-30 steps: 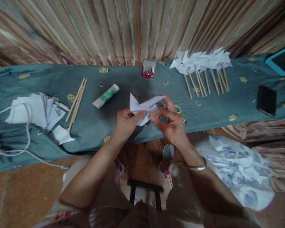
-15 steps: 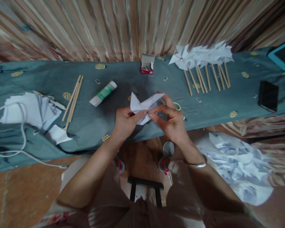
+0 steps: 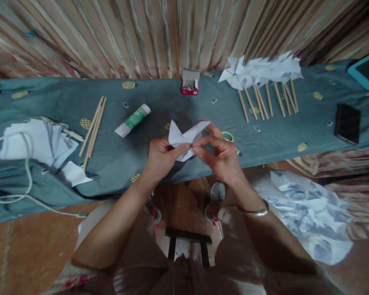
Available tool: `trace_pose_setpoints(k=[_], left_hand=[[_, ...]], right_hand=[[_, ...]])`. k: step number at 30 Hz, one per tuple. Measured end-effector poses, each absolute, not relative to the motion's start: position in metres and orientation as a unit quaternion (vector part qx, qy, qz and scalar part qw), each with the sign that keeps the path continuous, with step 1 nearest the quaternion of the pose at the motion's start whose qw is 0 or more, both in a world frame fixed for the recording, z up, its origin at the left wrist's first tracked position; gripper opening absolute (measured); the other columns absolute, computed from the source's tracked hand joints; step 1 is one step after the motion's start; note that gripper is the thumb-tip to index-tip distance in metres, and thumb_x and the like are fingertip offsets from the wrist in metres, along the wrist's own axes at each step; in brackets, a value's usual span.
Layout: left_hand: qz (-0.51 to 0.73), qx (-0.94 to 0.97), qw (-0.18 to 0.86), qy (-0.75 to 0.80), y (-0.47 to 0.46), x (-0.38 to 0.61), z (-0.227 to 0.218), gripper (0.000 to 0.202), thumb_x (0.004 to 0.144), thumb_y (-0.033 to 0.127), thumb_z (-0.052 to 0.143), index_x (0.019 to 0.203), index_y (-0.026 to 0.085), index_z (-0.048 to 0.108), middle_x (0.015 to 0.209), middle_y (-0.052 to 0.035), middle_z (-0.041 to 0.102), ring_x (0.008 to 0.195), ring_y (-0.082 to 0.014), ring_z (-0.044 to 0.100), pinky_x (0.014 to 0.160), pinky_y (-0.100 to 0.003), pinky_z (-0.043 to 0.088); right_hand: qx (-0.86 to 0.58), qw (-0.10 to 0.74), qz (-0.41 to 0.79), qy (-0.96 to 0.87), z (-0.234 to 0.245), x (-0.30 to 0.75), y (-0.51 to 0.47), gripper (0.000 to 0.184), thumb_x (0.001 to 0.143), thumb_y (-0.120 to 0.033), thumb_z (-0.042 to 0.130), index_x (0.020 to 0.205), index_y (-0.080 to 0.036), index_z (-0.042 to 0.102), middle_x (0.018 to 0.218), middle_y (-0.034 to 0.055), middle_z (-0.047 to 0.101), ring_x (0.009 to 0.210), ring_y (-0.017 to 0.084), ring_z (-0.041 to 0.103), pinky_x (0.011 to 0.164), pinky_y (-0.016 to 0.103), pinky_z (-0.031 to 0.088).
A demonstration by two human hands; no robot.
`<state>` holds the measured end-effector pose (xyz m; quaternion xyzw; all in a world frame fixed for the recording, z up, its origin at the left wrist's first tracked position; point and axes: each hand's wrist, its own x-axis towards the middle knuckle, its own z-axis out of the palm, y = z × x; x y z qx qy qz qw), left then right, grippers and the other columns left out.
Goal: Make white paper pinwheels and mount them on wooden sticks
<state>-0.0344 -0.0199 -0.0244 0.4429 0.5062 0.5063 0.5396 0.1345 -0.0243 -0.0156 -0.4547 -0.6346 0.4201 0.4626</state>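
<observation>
Pinwheel (image 3: pixel 187 134) of white paper is held in both hands, above the near side of the cloth (image 3: pixel 276 143). The left hand (image 3: pixel 160 159) pinches its left part between thumb and fingers. The right hand (image 3: pixel 226 160) has thumb and index finger pinching a small piece (image 3: pixel 191 146) at the centre. Beyond them, the box (image 3: pixel 190 91) stands open, with the tube (image 3: pixel 133 120) to the left

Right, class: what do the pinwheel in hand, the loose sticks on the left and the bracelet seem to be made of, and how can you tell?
Pinwheel: matt white paper, judging by its thin, folded blades.
Sticks: probably bare wood, being pale tan with no strong shine.
Bracelet: likely polished, silvery metal, given its bright highlight.
</observation>
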Motion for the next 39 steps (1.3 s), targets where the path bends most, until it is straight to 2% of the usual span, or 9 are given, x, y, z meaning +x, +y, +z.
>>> trace_pose_setpoints(k=[6, 15, 28, 39], left_hand=[[0.503, 0.45, 0.542, 0.5, -0.02, -0.0347, -0.0234, 0.023, 0.059, 0.035, 0.085, 0.07, 0.016, 0.077, 0.069, -0.0024, 0.074, 0.06, -0.0142, 0.062, 0.057, -0.024, 0.049], [0.491, 0.452, 0.545, 0.508, -0.0199, -0.0358, -0.0209, 0.026, 0.058, 0.038, 0.085, 0.068, 0.016, 0.076, 0.067, -0.0023, 0.073, 0.059, -0.0145, 0.062, 0.057, -0.025, 0.05], [0.48, 0.454, 0.542, 0.519, -0.02, -0.0359, -0.0178, 0.027, 0.057, 0.039, 0.085, 0.066, 0.016, 0.075, 0.065, -0.0017, 0.071, 0.059, -0.0149, 0.061, 0.055, -0.024, 0.048], [0.488, 0.436, 0.568, 0.5, -0.0211, -0.0352, -0.0188, 0.026, 0.057, 0.036, 0.086, 0.067, 0.015, 0.075, 0.064, -0.0011, 0.07, 0.057, -0.0136, 0.059, 0.056, -0.025, 0.047]], right_hand=[[-0.45, 0.459, 0.44, -0.627, -0.0173, 0.136, -0.0235, 0.004, 0.079, -0.031, 0.075, 0.079, -0.027, 0.074, 0.132, -0.0002, 0.06, 0.128, 0.023, 0.054, 0.116, 0.044, 0.033], [-0.441, 0.458, 0.456, -0.622, -0.0187, 0.1369, -0.0237, 0.005, 0.08, -0.032, 0.075, 0.079, -0.027, 0.074, 0.133, -0.0003, 0.06, 0.125, 0.022, 0.056, 0.113, 0.042, 0.038], [-0.447, 0.453, 0.461, -0.619, -0.0152, 0.1362, -0.023, 0.014, 0.077, -0.04, 0.077, 0.078, -0.026, 0.074, 0.123, 0.0026, 0.066, 0.125, 0.025, 0.056, 0.114, 0.045, 0.037], [-0.447, 0.456, 0.488, -0.595, -0.0196, 0.1352, -0.0219, 0.008, 0.077, -0.033, 0.077, 0.075, -0.026, 0.073, 0.114, 0.0018, 0.067, 0.12, 0.022, 0.059, 0.11, 0.04, 0.04]])
